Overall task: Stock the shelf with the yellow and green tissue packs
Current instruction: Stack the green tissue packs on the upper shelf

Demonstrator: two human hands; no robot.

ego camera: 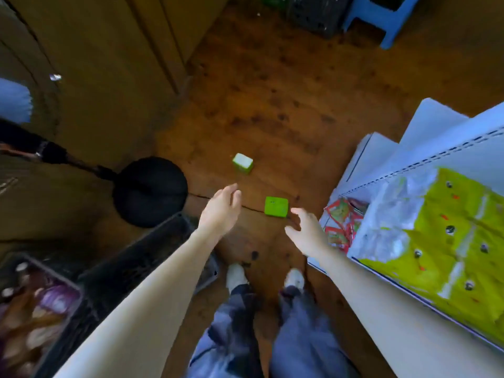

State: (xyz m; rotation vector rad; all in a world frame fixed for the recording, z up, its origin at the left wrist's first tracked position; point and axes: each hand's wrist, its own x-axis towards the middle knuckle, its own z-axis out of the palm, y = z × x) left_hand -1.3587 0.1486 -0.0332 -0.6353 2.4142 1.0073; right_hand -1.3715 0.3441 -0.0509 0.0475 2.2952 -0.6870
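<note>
— While both arms reach down over the wooden floor (272, 110), what lies on the left side?

— At the near left sits a crate of onions (35, 304), with a black crate (152, 252) just beside it. A little farther stands a round black stand base (151, 190) with a dark pole slanting off to the left edge.

— And the hands?

— Left of centre, the left hand (222, 207) hangs over the floor with its fingers (234, 190) straight and loosely spread, gripping nothing. Beyond it, apart from the fingertips, one green tissue pack (242, 162) rests on the floor, its pale face up. A second green tissue pack (276, 206) lies on the floor between the two hands. The right hand (308, 236) is near that pack's right edge, fingers (300, 212) spread and curled, empty; I cannot tell whether they touch it.

— What about the right side?

— A white shelf (425, 165) runs along the right. Yellow-green packs in clear wrap (447, 241) lie on its upper level, and red-and-green packets (341, 222) show on a lower level. Far off stands a blue stool (381, 20).
</note>
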